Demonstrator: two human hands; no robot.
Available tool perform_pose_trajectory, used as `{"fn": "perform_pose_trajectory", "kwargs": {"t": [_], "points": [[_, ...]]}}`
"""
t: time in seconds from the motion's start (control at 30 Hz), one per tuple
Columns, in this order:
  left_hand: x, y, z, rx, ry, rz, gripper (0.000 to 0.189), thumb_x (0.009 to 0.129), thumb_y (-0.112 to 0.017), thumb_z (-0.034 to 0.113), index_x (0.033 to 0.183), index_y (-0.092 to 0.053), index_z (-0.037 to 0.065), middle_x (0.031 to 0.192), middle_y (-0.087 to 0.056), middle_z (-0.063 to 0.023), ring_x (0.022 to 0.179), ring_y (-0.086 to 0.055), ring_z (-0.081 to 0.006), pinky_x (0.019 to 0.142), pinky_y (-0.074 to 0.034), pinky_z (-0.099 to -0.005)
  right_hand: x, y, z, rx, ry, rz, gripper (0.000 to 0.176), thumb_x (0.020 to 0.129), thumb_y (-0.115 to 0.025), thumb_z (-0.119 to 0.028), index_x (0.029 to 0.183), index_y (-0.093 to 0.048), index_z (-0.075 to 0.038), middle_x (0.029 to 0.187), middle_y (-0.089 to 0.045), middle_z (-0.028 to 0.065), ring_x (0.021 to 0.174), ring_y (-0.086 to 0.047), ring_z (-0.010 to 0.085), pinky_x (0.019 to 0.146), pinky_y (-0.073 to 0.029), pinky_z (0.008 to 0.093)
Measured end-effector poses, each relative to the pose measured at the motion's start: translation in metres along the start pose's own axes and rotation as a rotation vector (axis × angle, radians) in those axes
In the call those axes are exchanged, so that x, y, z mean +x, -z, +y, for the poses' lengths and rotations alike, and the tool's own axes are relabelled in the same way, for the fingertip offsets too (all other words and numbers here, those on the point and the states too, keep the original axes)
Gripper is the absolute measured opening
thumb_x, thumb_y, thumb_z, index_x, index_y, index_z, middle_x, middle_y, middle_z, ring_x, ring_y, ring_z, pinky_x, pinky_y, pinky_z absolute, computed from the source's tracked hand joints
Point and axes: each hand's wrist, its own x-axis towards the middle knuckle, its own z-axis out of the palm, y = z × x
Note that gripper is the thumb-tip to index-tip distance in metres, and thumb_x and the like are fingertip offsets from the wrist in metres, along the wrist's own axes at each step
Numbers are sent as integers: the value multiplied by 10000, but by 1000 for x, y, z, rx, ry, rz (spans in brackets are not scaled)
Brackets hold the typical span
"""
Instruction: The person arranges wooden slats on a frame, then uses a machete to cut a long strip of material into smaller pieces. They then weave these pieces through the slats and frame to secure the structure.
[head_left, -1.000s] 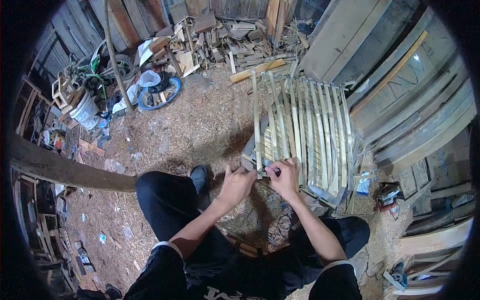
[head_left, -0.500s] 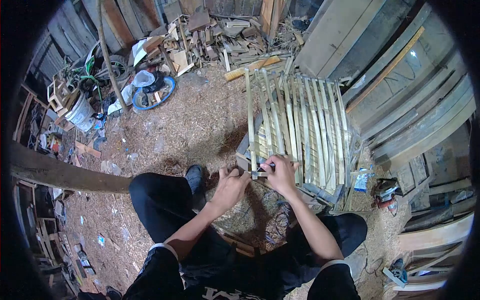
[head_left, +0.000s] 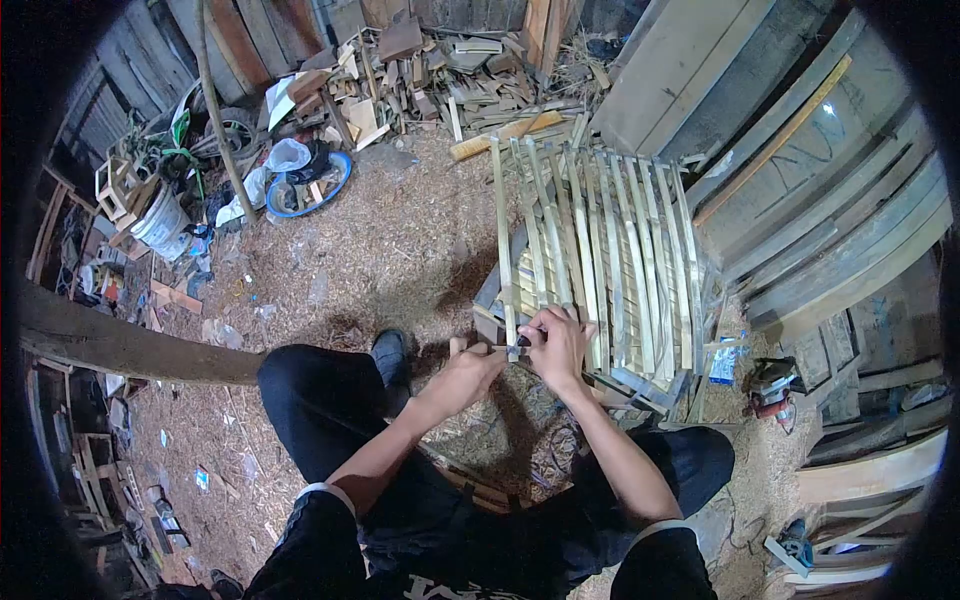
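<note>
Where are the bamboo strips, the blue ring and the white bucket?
bamboo strips point(head_left: 503, 250), head view, middle of the leftmost strip.
blue ring point(head_left: 338, 185), head view, its right rim.
white bucket point(head_left: 160, 224), head view, its side wall.

We see the bamboo slats point(head_left: 600, 250) as pale, smooth and faintly glossy; the floor point(head_left: 380, 260) lies rough and matt under wood shavings; the planks point(head_left: 800, 200) look like weathered grey timber; the bucket point(head_left: 160, 222) is white plastic; the trousers point(head_left: 320, 400) are matt black cloth.
</note>
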Motion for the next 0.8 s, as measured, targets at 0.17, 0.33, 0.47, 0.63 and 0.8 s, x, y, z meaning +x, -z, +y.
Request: {"fn": "perform_pose_trajectory", "kwargs": {"t": [0.17, 0.33, 0.47, 0.63, 0.8], "points": [[-1, 0, 1, -34, -17, 1, 125, 933, -625, 106, 1041, -628, 42, 779, -561, -124, 804, -578, -309, 837, -353, -433, -2, -5, -1, 27, 49, 100, 132, 814, -778, -156, 773, -661, -110, 862, -636, 27, 924, -552, 251, 842, -277, 422], [-2, 5, 4, -30, -14, -34, 133, 934, -616, 116, 1034, -639, 31, 782, -598, -147, 848, -606, -332, 798, -405, -507, -3, -1, -3, 16, 56, 68, 108, 847, -757, -170, 798, -672, -123, 885, -630, 3, 954, -553, 230, 831, -292, 443], [-5, 2, 3, 65, 0, 39, 118, 937, -636, 155, 1024, -654, 77, 788, -582, -105, 848, -586, -267, 869, -331, -440, -5, 0, 0, 20, 113, 101, 106, 855, -755, -195, 806, -690, -127, 898, -653, 12, 933, -561, 233, 826, -293, 425], [-17, -5, 10, 52, 119, 145, 121, 938, -640, 186, 1016, -675, 101, 816, -613, -92, 861, -589, -248, 881, -314, -447, -10, 8, 8, 3, 103, 56, 107, 845, -772, -219, 837, -712, -131, 876, -683, 11, 906, -572, 214, 846, -295, 404], [-19, -8, 16, -11, 269, 218, 117, 923, -666, 219, 1005, -702, 144, 743, -641, -53, 855, -608, -229, 885, -292, -457, -11, 12, 12, 43, 162, 114, 97, 853, -770, -223, 900, -729, -148, 879, -693, 0, 901, -566, 199, 860, -296, 394]]}}
